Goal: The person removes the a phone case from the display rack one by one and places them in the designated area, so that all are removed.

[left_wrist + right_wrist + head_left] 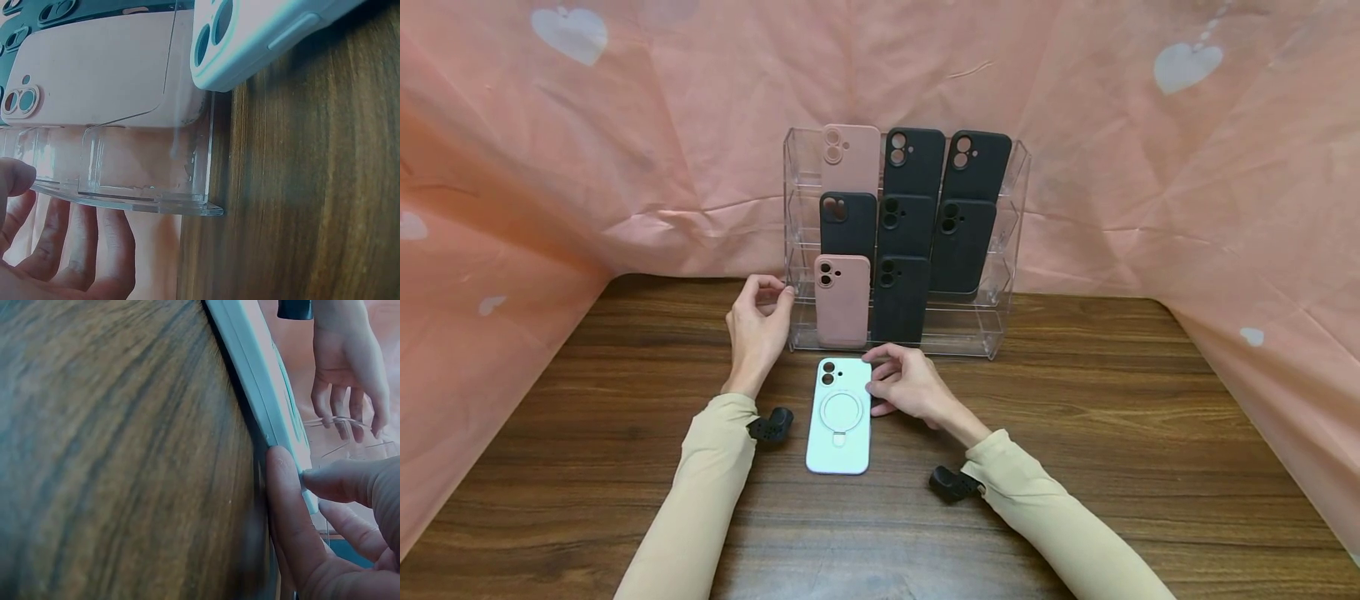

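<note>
A pale mint phone case (840,446) with a ring on its back stands out in front of the clear display rack (958,344). My right hand (913,387) pinches the case by its right edge near the top; in the right wrist view the thumb is on its back and a finger (289,506) along the underside. At the rack's left side, my left hand (760,325) grips the side panel, thumb in front and fingers behind. A pink phone case (94,69) sits in the lowest tier close to that hand.
Several black cases, such as one in the bottom tier (901,304), and another pink case (853,167) fill the rack's tiers. Pink cloth (1097,183) with hearts hangs behind and at both sides of the wooden table (1112,467).
</note>
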The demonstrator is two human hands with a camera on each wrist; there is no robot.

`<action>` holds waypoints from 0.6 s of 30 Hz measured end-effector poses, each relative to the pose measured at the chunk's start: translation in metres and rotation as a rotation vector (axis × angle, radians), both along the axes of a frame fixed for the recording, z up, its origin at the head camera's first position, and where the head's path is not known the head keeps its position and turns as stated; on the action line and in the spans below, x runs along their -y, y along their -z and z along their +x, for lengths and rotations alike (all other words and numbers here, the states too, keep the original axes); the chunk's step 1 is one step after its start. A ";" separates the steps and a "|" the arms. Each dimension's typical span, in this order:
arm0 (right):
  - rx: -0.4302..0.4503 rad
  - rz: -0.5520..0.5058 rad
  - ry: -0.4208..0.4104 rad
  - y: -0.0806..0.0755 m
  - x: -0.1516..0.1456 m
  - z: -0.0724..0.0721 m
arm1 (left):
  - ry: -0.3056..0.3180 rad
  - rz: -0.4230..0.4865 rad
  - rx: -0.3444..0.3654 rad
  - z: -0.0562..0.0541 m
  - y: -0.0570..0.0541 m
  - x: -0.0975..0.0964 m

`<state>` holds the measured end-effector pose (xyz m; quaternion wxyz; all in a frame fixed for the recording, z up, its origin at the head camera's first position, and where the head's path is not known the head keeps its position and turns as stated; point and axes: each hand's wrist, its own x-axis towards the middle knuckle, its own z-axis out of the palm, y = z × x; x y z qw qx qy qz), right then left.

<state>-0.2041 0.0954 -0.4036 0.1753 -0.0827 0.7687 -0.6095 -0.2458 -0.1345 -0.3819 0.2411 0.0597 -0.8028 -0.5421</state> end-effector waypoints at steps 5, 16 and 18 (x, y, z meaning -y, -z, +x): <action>-0.008 0.026 0.004 0.000 0.001 0.001 | -0.001 0.000 -0.003 0.000 0.001 0.000; -0.003 0.069 0.013 -0.003 0.003 0.000 | 0.010 0.012 -0.013 -0.001 0.001 0.000; -0.005 0.072 0.012 -0.003 0.004 0.000 | 0.011 0.015 -0.015 -0.001 0.001 0.001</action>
